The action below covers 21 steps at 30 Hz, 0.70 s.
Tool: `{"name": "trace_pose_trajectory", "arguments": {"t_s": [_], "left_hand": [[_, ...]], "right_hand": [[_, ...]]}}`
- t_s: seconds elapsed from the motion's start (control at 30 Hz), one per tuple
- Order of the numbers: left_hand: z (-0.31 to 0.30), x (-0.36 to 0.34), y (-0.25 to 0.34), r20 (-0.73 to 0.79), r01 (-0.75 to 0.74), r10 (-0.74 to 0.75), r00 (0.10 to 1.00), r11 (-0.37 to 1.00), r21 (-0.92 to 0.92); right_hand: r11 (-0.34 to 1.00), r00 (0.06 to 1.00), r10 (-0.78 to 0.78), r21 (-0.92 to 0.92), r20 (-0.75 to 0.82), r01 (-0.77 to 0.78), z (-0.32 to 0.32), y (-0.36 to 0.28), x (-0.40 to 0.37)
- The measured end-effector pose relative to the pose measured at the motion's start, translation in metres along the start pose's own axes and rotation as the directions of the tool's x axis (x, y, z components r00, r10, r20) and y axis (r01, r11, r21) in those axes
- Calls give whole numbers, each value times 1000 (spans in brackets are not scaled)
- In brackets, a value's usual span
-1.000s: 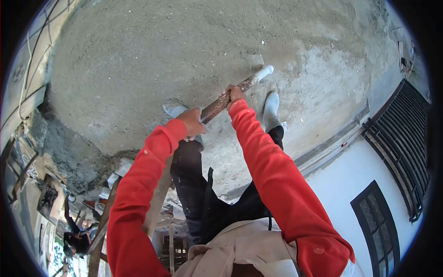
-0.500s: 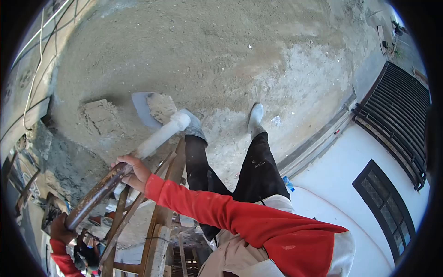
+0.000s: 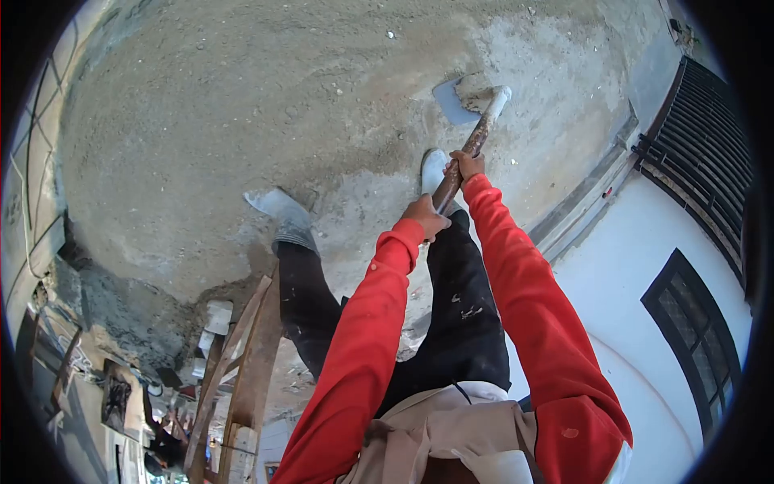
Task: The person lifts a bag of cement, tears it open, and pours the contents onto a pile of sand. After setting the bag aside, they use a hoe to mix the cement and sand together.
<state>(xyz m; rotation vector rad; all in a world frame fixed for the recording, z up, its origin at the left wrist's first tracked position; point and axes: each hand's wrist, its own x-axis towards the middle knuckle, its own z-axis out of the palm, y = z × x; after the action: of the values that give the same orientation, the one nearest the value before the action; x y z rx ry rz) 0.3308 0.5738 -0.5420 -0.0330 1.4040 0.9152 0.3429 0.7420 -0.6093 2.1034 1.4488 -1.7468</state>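
Observation:
I hold a hoe with a dark, worn wooden handle [image 3: 448, 192] in both fists. My left hand [image 3: 427, 216] wraps the handle's near end. Farther up toward the head, my right hand [image 3: 466, 165] is closed around it. The pale blade [image 3: 453, 103] is out in front, over or on the rough grey ground, with a clump of grey-brown sandy material [image 3: 476, 90] on it. Beside the handle stands one light grey boot [image 3: 434, 171]; the other boot [image 3: 282, 211] is planted wider to the left.
Rough, damp-looking grey ground [image 3: 266, 97] spreads ahead. Wooden planks [image 3: 251, 367] rise at lower left, beside pale blocks [image 3: 216, 319] and a step-down edge. A white wall [image 3: 613, 306] with a dark window [image 3: 693, 339] and a black slatted grille [image 3: 701, 153] border the right.
The hoe has swung from left to right, its loaded blade now farther ahead. Both hands moved with it and are closer together on the handle. My left leg has stepped out to the left.

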Motion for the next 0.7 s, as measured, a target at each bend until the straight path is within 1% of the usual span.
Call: {"name": "trace_pose_trajectory", "arguments": {"t_s": [0.03,0.1,0.13,0.17,0.2,0.23,0.27,0.3,0.33,0.37,0.43,0.5,0.53,0.57,0.6,0.63,0.67,0.7], "left_hand": [[-8,-1,0,20,43,-43,999,999,5],[-28,-37,-14,46,149,-151,987,988,46],[-49,-47,-13,30,156,-159,987,984,83],[-75,-54,-18,7,136,-139,990,978,157],[-92,-76,-32,-4,148,-150,989,967,205],[-116,-97,-43,1,147,-156,988,930,337],[-147,-109,-44,-16,137,-147,989,873,468],[-174,-128,-39,-63,168,-156,986,879,446],[-200,-152,-30,-51,208,-217,975,807,552],[-221,-171,-20,-35,222,-265,964,719,659],[-247,-213,-18,-116,299,-299,947,691,658],[-267,-265,-43,-114,260,-239,964,773,579],[-276,-301,-49,-145,300,-266,953,774,557],[-284,-341,-63,-197,244,-151,969,726,643],[-295,-386,-78,-236,277,-157,959,699,659],[-309,-441,-84,-272,239,-65,960,693,680],[-328,-494,-90,-344,362,-168,924,674,644],[-353,-547,-112,-474,488,-207,856,625,609]], "right_hand": [[1000,1000,10,-11,8,-10,9,4,4],[997,996,53,-49,-67,-57,32,26,-15],[994,992,105,-15,-77,-106,48,35,-27],[992,986,123,37,-113,-119,68,43,-45],[974,975,207,114,-82,-198,86,59,-58],[937,949,308,151,71,-315,104,66,-83],[942,946,304,114,111,-316,127,79,-91],[893,908,365,198,206,-403,151,101,-99],[820,859,418,284,294,-496,174,118,-114],[822,856,408,280,317,-495,195,123,-135],[730,809,395,385,436,-564,223,126,-173],[686,749,353,390,560,-614,233,133,-222],[692,740,373,364,559,-624,234,122,-260],[698,733,384,343,561,-628,239,112,-290],[614,721,424,412,548,-674,247,123,-299],[527,705,452,474,546,-706,264,135,-302],[455,651,512,465,561,-759,293,157,-320],[416,542,363,389,758,-822,310,172,-380]]}}
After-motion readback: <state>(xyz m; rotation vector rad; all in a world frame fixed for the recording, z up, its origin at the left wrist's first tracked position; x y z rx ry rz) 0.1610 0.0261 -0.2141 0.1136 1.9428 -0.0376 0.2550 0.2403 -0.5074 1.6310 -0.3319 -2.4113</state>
